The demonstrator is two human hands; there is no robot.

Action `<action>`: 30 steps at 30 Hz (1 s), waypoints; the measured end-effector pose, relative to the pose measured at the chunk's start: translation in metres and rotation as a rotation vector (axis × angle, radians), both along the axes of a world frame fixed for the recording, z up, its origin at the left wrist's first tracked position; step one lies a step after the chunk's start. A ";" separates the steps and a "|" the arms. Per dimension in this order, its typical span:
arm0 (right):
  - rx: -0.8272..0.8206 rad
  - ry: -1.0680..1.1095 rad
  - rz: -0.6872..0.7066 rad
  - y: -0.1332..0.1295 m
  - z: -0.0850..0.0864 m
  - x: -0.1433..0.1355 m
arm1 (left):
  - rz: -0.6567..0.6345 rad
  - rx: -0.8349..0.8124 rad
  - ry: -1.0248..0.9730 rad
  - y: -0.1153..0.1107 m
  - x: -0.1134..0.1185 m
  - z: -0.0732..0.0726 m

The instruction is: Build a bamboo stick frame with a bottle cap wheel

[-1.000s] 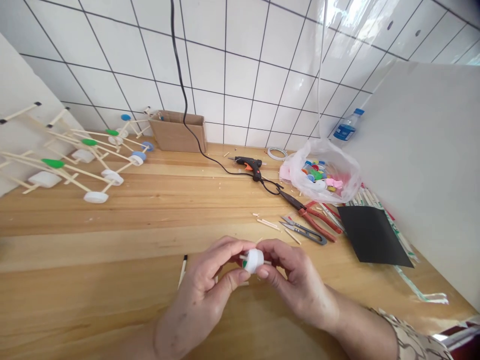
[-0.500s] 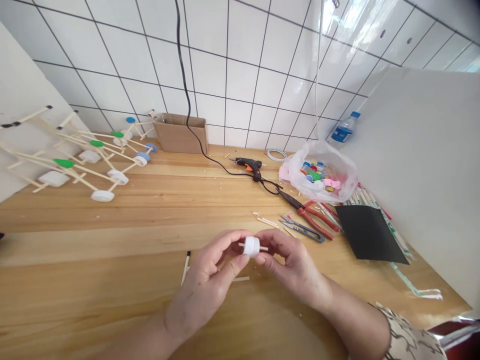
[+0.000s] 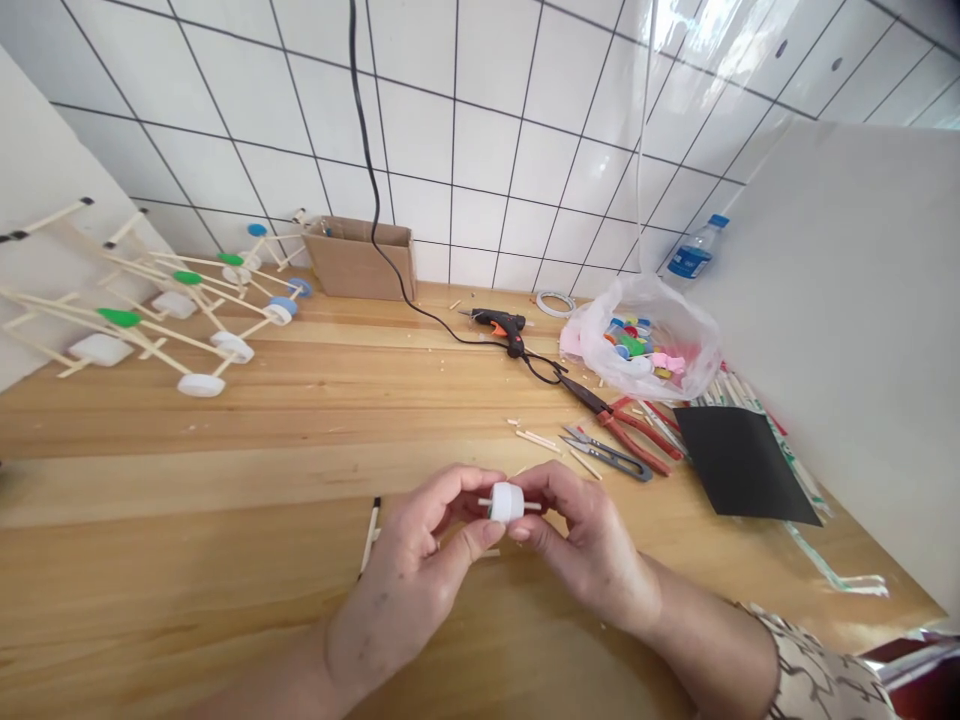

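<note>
Between my two hands is a pair of white bottle caps (image 3: 507, 502), pressed face to face, with a thin pale stick poking out at both ends. My left hand (image 3: 424, 555) pinches the caps from the left with thumb and fingers. From the right, my right hand (image 3: 592, 555) closes thumb and fingers on the caps beside the stick's end. Under my left hand a stick with a black tip (image 3: 370, 535) lies on the table, partly hidden by the hand.
Stick-and-cap models (image 3: 187, 310) stand at the left, near a cardboard box (image 3: 360, 262). A glue gun (image 3: 501, 328), pliers (image 3: 622, 425), thread snips (image 3: 607, 455), a plastic bag of caps (image 3: 592, 345), a black sheet (image 3: 746, 465) and a water bottle (image 3: 697, 250) lie behind and right.
The caps have shifted slightly down and right in view, still in both hands. The camera view has moved a little. Otherwise the grip looks much the same.
</note>
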State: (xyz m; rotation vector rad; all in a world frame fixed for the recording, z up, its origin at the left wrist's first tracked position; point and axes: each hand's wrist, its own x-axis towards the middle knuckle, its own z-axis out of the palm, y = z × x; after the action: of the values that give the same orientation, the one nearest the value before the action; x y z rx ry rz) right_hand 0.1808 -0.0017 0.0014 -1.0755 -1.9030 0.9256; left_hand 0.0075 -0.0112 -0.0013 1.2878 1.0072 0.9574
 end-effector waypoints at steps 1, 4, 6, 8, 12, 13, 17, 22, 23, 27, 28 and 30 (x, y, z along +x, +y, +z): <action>-0.009 0.016 0.003 0.000 0.000 0.000 | 0.003 -0.004 0.002 -0.001 0.000 0.001; -0.038 0.038 0.003 -0.002 0.001 -0.001 | 0.017 -0.009 0.008 -0.003 0.000 0.003; -0.048 0.046 0.005 -0.003 0.001 0.000 | 0.030 0.001 0.020 -0.004 0.000 0.004; -0.052 0.051 0.009 -0.004 0.001 0.000 | 0.039 0.017 0.032 -0.004 0.000 0.005; -0.050 0.064 -0.015 -0.003 -0.001 -0.001 | 0.051 0.039 0.034 -0.002 0.000 0.004; -0.058 0.067 -0.026 -0.001 -0.002 -0.002 | 0.059 0.044 0.035 -0.002 0.001 0.004; -0.188 0.098 -0.020 0.007 -0.004 -0.002 | 0.089 0.035 0.042 0.004 0.002 0.002; -0.387 0.253 0.051 0.017 0.004 0.005 | 0.084 -0.013 0.022 0.011 -0.002 0.004; -0.389 0.273 0.043 0.018 0.005 0.007 | 0.085 -0.015 0.014 0.012 -0.003 0.005; -0.339 0.246 0.031 0.019 0.004 0.010 | 0.046 -0.026 -0.028 0.014 -0.005 0.007; -0.322 0.220 0.029 0.019 0.002 0.010 | 0.034 -0.033 -0.031 0.013 -0.005 0.007; -0.274 0.147 0.013 0.019 -0.001 0.009 | 0.022 -0.047 -0.033 0.013 -0.005 0.005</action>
State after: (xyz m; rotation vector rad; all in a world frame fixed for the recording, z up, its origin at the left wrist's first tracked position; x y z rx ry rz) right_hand 0.1895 0.0170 0.0007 -1.1184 -1.6980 1.2653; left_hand 0.0029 0.0015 0.0039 1.2206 1.0150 0.9632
